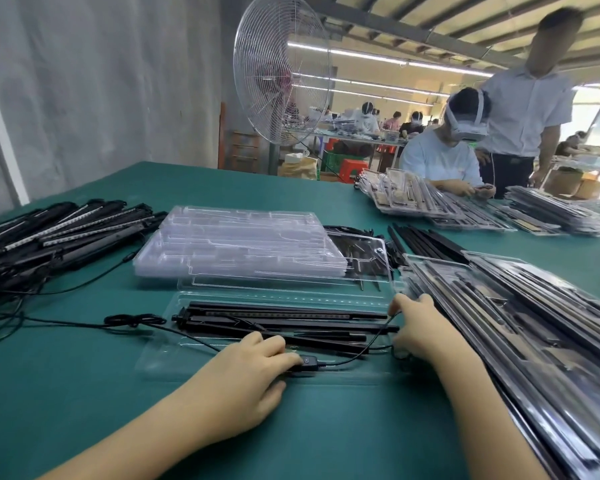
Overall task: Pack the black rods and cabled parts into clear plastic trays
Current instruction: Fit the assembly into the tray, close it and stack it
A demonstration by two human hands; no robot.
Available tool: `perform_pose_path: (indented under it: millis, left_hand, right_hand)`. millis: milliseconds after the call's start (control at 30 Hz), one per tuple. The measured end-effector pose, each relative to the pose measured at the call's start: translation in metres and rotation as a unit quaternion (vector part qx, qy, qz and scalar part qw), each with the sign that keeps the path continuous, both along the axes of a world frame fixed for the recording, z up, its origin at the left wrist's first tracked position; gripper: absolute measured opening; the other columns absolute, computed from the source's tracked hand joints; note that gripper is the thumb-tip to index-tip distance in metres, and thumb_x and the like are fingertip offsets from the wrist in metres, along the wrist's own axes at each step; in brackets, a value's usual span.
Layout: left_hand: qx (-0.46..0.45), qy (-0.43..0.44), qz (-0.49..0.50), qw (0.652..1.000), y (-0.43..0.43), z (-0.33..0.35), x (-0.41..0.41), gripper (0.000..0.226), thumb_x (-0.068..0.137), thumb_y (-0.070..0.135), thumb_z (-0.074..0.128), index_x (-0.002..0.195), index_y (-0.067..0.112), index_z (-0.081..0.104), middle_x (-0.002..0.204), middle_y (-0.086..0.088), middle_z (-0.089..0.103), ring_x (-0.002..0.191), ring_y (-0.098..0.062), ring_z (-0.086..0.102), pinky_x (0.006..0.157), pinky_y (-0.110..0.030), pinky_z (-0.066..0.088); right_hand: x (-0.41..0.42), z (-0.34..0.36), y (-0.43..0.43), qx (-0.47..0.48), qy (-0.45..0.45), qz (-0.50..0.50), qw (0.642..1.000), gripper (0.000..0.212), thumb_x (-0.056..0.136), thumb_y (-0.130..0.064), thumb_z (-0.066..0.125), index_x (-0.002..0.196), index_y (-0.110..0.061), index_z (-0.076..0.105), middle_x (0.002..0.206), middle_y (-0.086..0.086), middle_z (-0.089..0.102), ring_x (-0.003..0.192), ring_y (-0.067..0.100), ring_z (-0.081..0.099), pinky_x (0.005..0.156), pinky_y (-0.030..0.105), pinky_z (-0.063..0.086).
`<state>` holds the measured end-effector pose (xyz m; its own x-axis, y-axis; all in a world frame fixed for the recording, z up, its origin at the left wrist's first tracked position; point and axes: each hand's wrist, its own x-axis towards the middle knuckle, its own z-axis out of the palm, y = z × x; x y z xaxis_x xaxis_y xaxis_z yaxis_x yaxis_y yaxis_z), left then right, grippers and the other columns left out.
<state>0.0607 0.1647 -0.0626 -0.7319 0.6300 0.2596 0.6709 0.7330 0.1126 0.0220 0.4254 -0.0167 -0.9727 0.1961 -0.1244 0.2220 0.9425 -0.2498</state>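
Your left hand (250,372) lies flat at the near edge of the open clear tray (160,362), its fingers (278,344) nearly straight and grasping nothing. The index fingertip presses on the black inline switch (307,361), which rests on the near part of the tray. From that fingertip the cable (347,362) runs along the tray toward your right hand (418,329). The black rods (284,320) lie side by side lengthwise in the tray, just beyond your left fingertips, and their far ends almost reach your right fingers. Those right fingers (400,303) are curled at the tray's end, where the cable rises to meet them. You cannot tell from here whether they pinch the cable or only touch the tray rim. On the outer side of your left fingers a coiled cable bundle (134,320) rests on the green counter (84,403), just off the tray's end. Well beyond both sets of fingers sits a stack of empty trays (239,244). Past the coil is a loose pile of rods (56,233), and packed trays (499,327) are heaped just outside your right hand.
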Motion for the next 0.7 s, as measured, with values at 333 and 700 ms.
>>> perform_pose_path:
  millis: [333, 700]
  left_hand:
    - [-0.041, -0.01, 0.018, 0.999, 0.006, 0.007, -0.003, 0.035, 0.098, 0.037, 0.035, 0.131, 0.033, 0.044, 0.113, 0.01, 0.043, 0.104, -0.013, 0.04, 0.086, -0.026, 0.039]
    - [-0.079, -0.11, -0.004, 0.991, 0.032, 0.031, -0.022, 0.04, 0.098, 0.036, 0.039, 0.08, 0.005, 0.058, 0.158, 0.013, 0.009, 0.135, -0.006, 0.029, 0.101, -0.022, 0.034]
  right_hand:
    - [0.013, 0.008, -0.013, 0.082, -0.064, -0.03, 0.994, 0.029, 0.089, 0.002, 0.038, 0.112, -0.008, 0.052, 0.121, 0.013, 0.026, 0.08, 0.026, 0.049, 0.081, 0.035, 0.049]
    - [0.019, 0.005, -0.011, 0.113, -0.052, -0.012, 0.992, 0.03, 0.094, -0.035, 0.053, 0.081, -0.008, 0.046, 0.092, 0.009, 0.051, 0.121, 0.033, 0.034, 0.083, 0.037, 0.04]
